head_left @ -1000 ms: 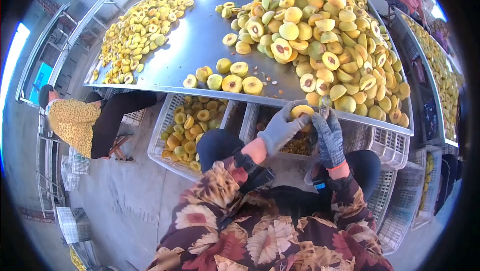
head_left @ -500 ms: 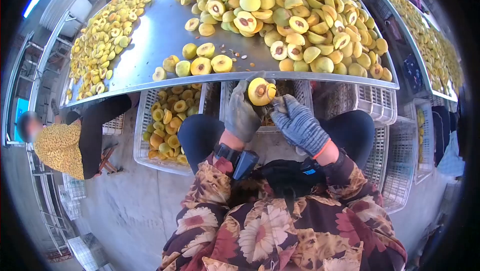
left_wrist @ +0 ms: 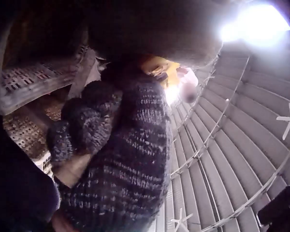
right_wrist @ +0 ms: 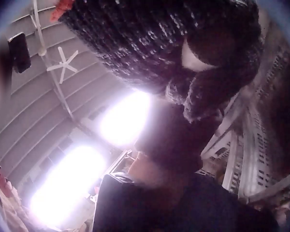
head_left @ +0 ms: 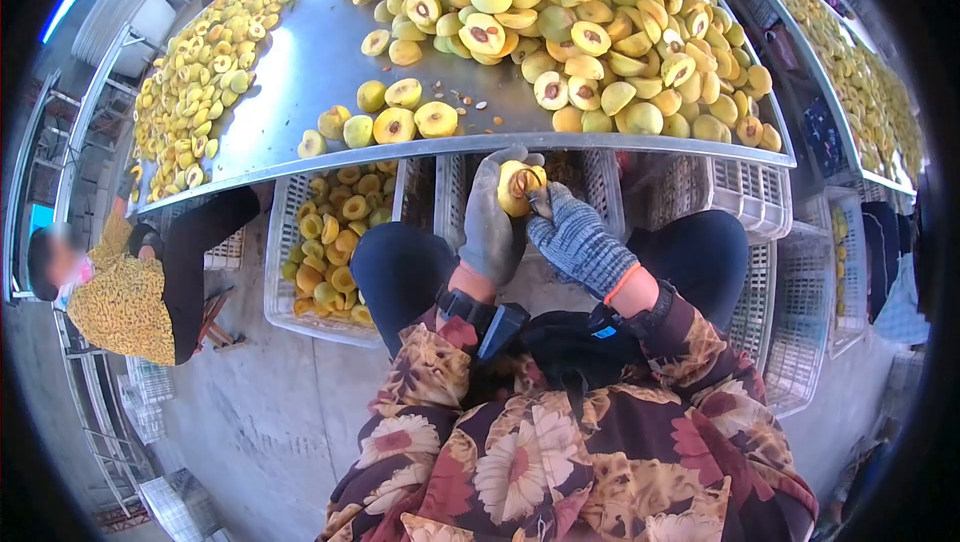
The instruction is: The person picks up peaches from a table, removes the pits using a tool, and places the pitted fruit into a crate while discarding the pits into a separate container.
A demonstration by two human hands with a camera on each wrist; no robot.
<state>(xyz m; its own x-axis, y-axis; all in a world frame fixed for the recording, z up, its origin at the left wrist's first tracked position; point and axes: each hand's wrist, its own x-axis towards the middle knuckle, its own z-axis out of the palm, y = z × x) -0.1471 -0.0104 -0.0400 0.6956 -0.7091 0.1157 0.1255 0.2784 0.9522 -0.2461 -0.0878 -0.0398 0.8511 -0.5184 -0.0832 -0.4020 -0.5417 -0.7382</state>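
Observation:
My gloved left hand point(head_left: 490, 222) grips a yellow peach half point(head_left: 517, 189), its cut face turned toward my right hand. In a striped knit glove, my right hand point(head_left: 585, 242) holds a small pitting tool whose thin curved end point(head_left: 528, 182) lies against the brown centre of that peach half. The tool's pale handle point(left_wrist: 72, 170) shows between curled knit fingers in the left wrist view. Both hands are just below the front edge of the metal table point(head_left: 330, 161), above my knees. The right wrist view is dark, with the striped glove point(right_wrist: 150, 38) filling its top.
Halved peaches point(head_left: 600, 32) are heaped on the table, with a second spread point(head_left: 200, 82) at left and several halves point(head_left: 395, 126) by the front edge. A white crate point(head_left: 325, 328) holds more. Stacked crates point(head_left: 745, 197) stand at right. Another person point(head_left: 125, 287) sits at left.
The head view has shifted and tilted down. My hands now sit lower left, and the peach half's cut face has come into view, then turned toward the right hand. The seated person's arm has moved.

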